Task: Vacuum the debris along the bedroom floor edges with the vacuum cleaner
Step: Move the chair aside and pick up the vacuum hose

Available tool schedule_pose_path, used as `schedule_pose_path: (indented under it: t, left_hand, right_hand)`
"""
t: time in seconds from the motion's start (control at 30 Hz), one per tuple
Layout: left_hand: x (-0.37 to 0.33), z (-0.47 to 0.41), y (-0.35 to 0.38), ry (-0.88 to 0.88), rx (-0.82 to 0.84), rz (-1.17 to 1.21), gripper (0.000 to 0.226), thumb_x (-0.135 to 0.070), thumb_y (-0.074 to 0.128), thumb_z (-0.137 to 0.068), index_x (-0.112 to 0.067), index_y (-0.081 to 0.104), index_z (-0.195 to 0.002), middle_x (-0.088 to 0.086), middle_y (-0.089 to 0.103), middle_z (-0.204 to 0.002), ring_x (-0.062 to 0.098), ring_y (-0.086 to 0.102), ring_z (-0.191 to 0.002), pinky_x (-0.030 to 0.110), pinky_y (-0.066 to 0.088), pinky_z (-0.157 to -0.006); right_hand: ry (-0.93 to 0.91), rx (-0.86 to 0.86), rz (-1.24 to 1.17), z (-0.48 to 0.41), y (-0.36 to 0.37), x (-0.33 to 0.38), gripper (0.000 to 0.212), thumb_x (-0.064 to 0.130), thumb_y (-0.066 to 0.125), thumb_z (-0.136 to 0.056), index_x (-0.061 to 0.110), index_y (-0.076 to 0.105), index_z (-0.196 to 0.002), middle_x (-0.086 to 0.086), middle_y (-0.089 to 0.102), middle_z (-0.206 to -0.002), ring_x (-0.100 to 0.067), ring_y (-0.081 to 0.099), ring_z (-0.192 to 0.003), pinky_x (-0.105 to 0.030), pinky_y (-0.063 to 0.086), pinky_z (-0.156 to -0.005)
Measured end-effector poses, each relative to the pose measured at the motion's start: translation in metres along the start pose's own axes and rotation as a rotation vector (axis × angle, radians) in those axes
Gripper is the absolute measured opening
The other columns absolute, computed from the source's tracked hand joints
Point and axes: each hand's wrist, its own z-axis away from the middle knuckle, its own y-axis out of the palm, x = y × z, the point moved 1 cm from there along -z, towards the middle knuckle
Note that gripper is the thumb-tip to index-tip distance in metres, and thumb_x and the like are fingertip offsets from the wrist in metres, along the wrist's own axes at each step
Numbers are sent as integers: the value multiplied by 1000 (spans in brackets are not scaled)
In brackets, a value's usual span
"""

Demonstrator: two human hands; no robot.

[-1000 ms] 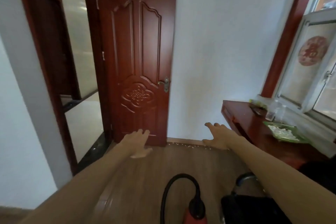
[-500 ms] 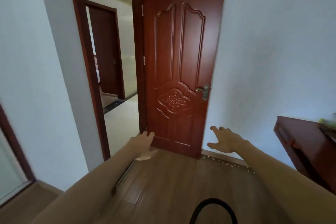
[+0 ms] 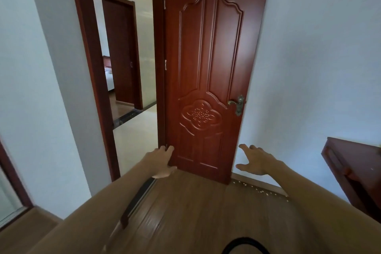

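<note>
The view has swung to the left over the last second. The red body of the vacuum cleaner, which sat at the bottom middle of the frame, is now out of sight. Only an arc of its black vacuum hose [image 3: 243, 242] shows at the bottom edge. The window and most of the desk [image 3: 358, 156] have also slid out, leaving just one corner of the desk at the right edge.

The carved red door [image 3: 206, 68] now fills the centre, standing open against the white wall. The doorway [image 3: 134, 134] to its left looks into a tiled hall.

Both hands reach forward and hold nothing. The left hand [image 3: 162, 161] has loosely spread fingers in front of the door's lower hinge edge, and I cannot tell whether it touches the wood. The right hand [image 3: 255, 160] is splayed wide in front of the wall, just right of the door.

The debris [image 3: 257, 188] is a line of pale crumbs on the wooden floor [image 3: 195, 212]. It runs along the skirting board [image 3: 259, 182] from the door's foot toward the desk, below the right hand.

I judge that no vacuuming has started. The person seems to be surveying the edge or dealing with the door, and will have to turn back to pick up the vacuum's wand.
</note>
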Motion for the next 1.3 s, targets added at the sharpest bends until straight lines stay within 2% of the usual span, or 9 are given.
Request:
schedule_pose_path:
  t: [0.23,0.47,0.73,0.97,1.1,1.3]
  left_hand:
    - [53,-76,3,34,-4,28,78,-54,52,-94,-19,15,-153,11,42,-146,30,51,-126,43,47,-104]
    - [113,-156,4,101,43,-8,78,-56,51,-93,-19,15,-152,10,45,-141,28,54,-120,42,50,-100]
    - [122,-234,23,217,98,0,80,-57,49,-92,-20,13,-153,10,42,-144,29,51,-125,46,46,-104]
    - [68,-315,29,334,107,-11,80,-57,50,-91,-18,18,-153,11,44,-141,29,50,-125,46,46,-103]
    - [14,-358,21,427,86,-60,77,-55,53,-91,-15,23,-150,13,46,-138,31,51,-124,48,45,-102]
    - [-77,-415,4,533,65,-138,78,-53,51,-93,-13,21,-152,16,43,-142,33,49,-127,47,45,-104]
  right_hand:
    - [85,-19,22,-74,-5,4,86,61,54,-91,23,12,-157,-13,39,-148,-36,43,-134,-50,43,-106]
    - [205,-24,-99,-143,1,21,85,60,55,-91,21,15,-156,-13,38,-152,-35,44,-135,-49,42,-107]
    - [347,-1,-119,-182,4,-11,82,59,56,-91,22,17,-154,-12,41,-149,-33,47,-131,-48,44,-106]
    - [398,-1,-48,-207,20,-60,81,57,57,-90,23,20,-153,-12,45,-143,-32,47,-129,-46,46,-100]
    - [434,-2,19,-216,10,-111,80,57,57,-90,23,20,-153,-12,44,-144,-33,44,-131,-48,45,-99]
    - [554,-34,-44,-205,5,-189,79,55,57,-91,23,21,-153,-12,44,-144,-34,44,-131,-48,46,-100]
